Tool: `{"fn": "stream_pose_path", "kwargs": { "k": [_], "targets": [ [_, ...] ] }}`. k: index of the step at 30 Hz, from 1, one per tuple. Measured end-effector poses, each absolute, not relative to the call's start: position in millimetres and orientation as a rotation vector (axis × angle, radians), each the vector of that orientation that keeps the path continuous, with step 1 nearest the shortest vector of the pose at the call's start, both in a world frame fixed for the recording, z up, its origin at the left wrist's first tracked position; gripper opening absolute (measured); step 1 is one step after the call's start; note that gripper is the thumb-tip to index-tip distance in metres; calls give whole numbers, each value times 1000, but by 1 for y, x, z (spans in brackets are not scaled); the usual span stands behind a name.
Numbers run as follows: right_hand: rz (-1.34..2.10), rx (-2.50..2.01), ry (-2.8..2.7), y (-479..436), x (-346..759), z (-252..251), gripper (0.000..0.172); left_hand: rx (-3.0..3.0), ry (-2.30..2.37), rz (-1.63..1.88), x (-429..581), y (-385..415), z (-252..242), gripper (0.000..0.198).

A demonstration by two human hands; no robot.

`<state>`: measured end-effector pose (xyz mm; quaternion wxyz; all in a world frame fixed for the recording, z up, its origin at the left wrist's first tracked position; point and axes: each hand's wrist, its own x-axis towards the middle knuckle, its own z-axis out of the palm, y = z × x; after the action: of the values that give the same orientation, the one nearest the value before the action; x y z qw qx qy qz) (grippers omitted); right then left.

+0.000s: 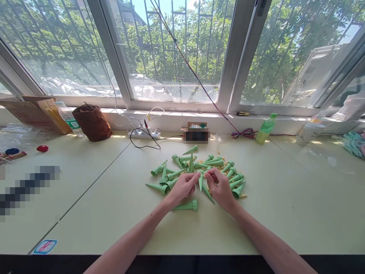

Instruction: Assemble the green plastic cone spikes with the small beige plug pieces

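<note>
My left hand (184, 186) is closed on a green plastic watering spike (201, 182), its pointed end hanging down toward me. Close beside it, my right hand (221, 187) has thumb and forefinger pinched together at the spike's wide end; what lies between those fingertips is too small to make out. Around both hands spreads a pile of similar green cone spikes (177, 174), with small yellowish pieces (225, 160) scattered among them on the right. One separate spike (186, 205) lies nearer to me, partly hidden by my left wrist.
Behind the pile stands a small box (196, 135) by a power strip (139, 132) with cables. A green bottle (266, 128) is at right. A brown pouch (92, 122), clear bottle (70, 121), cardboard box (42, 114) and red ball (42, 148) occupy the left.
</note>
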<state>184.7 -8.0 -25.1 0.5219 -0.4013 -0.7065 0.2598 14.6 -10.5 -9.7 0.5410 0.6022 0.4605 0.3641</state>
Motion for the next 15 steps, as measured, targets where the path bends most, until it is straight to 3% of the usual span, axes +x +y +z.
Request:
{"fn": "stream_pose_path", "kwargs": {
  "k": [15],
  "targets": [
    [591, -1013, -1702, -9, 185, -24, 29, 1841, 1252, 1104, 18, -14, -6, 39]
  ]
}}
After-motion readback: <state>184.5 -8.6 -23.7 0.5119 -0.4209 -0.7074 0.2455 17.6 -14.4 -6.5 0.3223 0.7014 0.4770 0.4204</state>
